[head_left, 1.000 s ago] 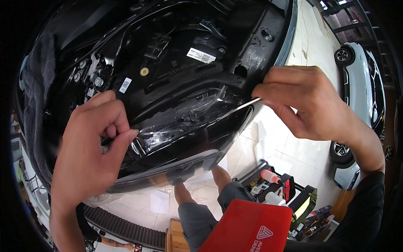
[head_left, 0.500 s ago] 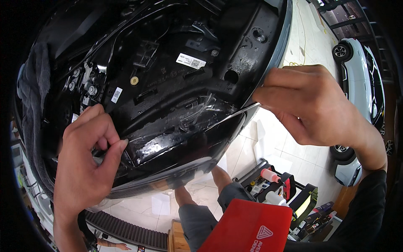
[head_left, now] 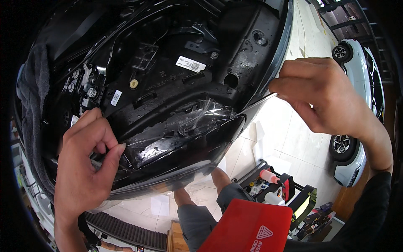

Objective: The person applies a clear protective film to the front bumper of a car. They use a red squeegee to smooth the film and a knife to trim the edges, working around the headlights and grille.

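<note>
A clear, wet plastic film (head_left: pixel 161 147) with glossy wrinkles spreads along the black front edge of a car (head_left: pixel 180 90), beneath its raised hood area. My left hand (head_left: pixel 89 161) pinches the film's near left edge between thumb and forefinger, low over the black panel. At the car's right corner, my right hand (head_left: pixel 321 94) is closed on the film's other end, which stretches taut from the panel in a narrow strip. Water droplets (head_left: pixel 245 63) dot the black plastic. Exactly where the film's edge lies under my fingers is hard to make out.
A dark grey towel (head_left: pixel 35 88) drapes over the car's left side. Below stands an open tool caddy (head_left: pixel 277 189) with bottles. A flat red item (head_left: pixel 247 227) hangs near my body. A light blue car (head_left: pixel 359 105) is parked at right on the tiled floor (head_left: pixel 302 151).
My right hand has moved right and slightly up, drawing its end of the film outward from the car's corner. My left hand has stayed almost in place, still pinching.
</note>
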Available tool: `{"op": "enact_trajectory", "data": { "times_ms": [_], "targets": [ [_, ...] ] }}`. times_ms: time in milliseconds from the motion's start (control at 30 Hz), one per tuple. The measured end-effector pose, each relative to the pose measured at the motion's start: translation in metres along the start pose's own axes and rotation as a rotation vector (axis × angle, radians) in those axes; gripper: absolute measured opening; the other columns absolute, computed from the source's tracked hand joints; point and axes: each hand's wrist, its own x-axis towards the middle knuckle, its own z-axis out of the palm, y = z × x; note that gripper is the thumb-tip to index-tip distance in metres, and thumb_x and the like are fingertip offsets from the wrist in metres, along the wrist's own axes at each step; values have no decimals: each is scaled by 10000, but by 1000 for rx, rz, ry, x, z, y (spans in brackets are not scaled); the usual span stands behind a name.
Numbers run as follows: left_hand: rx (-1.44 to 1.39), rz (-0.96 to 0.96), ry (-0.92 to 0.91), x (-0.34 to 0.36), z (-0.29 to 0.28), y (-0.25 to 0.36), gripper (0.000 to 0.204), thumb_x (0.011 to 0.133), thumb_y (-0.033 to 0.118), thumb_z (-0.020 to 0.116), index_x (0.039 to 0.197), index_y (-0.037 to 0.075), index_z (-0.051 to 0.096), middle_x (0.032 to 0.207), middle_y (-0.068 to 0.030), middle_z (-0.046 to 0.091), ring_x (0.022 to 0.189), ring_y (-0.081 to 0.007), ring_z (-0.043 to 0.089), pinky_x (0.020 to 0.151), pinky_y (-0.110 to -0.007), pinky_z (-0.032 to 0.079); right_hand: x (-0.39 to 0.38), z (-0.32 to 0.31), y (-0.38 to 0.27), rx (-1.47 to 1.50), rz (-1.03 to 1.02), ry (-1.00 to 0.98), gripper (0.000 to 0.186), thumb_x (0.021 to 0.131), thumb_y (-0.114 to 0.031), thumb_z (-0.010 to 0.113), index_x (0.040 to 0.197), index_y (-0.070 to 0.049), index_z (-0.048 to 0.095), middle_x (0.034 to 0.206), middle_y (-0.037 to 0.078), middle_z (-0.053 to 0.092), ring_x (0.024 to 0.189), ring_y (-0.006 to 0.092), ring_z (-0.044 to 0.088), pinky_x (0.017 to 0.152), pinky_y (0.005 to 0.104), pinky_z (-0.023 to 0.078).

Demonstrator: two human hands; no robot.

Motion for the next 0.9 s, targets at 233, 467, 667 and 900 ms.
{"op": "enact_trajectory", "data": {
  "times_ms": [233, 467, 667, 900],
  "targets": [
    [47, 26, 31, -1, 2, -4, 189, 695, -74, 679, 693, 20, 516, 727, -76, 433, 652, -181, 424, 606, -333, 305, 1, -3, 8, -108, -71, 22, 133, 756, 12, 733, 888, 5, 716, 791, 103, 615, 635, 213, 629, 556, 355, 462],
    [85, 46, 49, -1, 1, -4, 181, 684, -79, 668, 670, 21, 518, 708, -76, 442, 636, -177, 429, 582, -330, 287, 14, -16, 14, -308, -169, 4, 134, 743, -22, 754, 865, -23, 700, 818, 88, 592, 685, 218, 616, 610, 371, 464],
    [-95, -48, 11, -6, -5, -3, 137, 742, -42, 673, 772, -3, 545, 807, -71, 483, 734, -167, 483, 661, -297, 378, 15, -38, 8, -350, -112, 19, 173, 746, -29, 742, 914, -8, 706, 855, 104, 604, 746, 245, 622, 658, 381, 469],
    [-26, 38, -124, -1, -15, 6, 255, 772, 151, 816, 821, 34, 594, 834, -46, 513, 803, -196, 526, 696, -341, 419, -20, -8, -23, 213, 162, 385, 130, 882, 11, 674, 1005, 24, 714, 864, 150, 677, 696, 245, 650, 607, 341, 487]
  ]
}}
